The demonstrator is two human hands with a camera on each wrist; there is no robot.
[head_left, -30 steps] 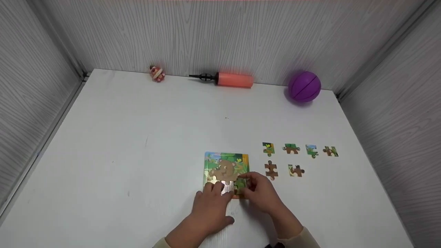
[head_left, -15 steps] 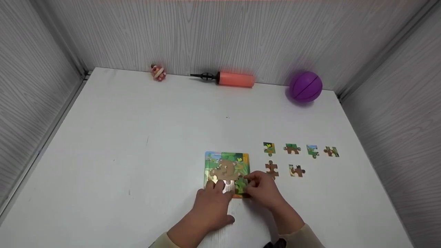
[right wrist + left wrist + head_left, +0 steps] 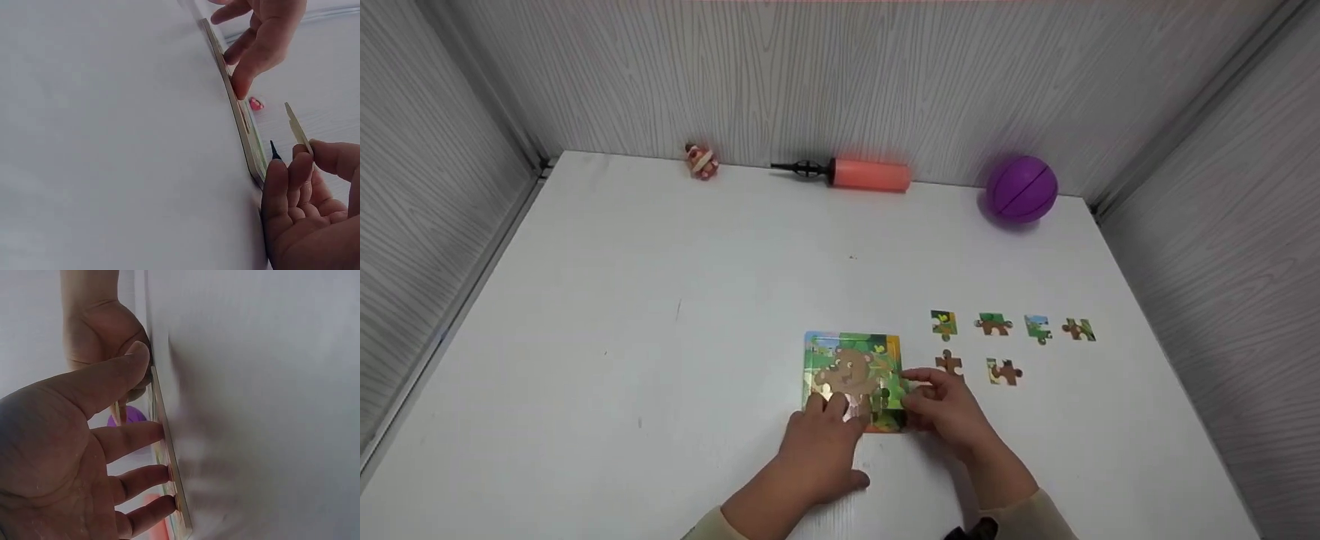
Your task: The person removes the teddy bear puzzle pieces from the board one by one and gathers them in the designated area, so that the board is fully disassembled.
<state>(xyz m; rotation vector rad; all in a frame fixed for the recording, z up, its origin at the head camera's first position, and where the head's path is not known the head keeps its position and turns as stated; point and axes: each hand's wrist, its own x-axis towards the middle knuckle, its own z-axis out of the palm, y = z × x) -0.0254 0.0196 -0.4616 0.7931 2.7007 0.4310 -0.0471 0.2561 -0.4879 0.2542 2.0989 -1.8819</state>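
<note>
A square jigsaw board [image 3: 808, 367] with a bear picture lies flat on the white table. My left hand [image 3: 821, 454] rests its fingertips on the board's near edge; in the left wrist view these fingers [image 3: 138, 439] reach out fairly straight onto it. Between thumb and fingers, my right hand [image 3: 956, 420] pinches a green jigsaw piece [image 3: 896, 394] over the board's right side. From the right wrist view, this thin piece [image 3: 298, 130] is tilted up and raised off the board. The board's lower middle is partly hidden behind the left fingers.
Several loose jigsaw pieces lie right of the board, among them a bear piece [image 3: 1005, 371] and a green-topped one [image 3: 994, 324]. Along the back wall are a small figurine [image 3: 702, 161], a red hand pump [image 3: 870, 175] and a purple ball [image 3: 1022, 189].
My right hand has moved a little to the right and turned the jigsaw piece up, uncovering the board's lower right corner. The left hand has stayed in place.
</note>
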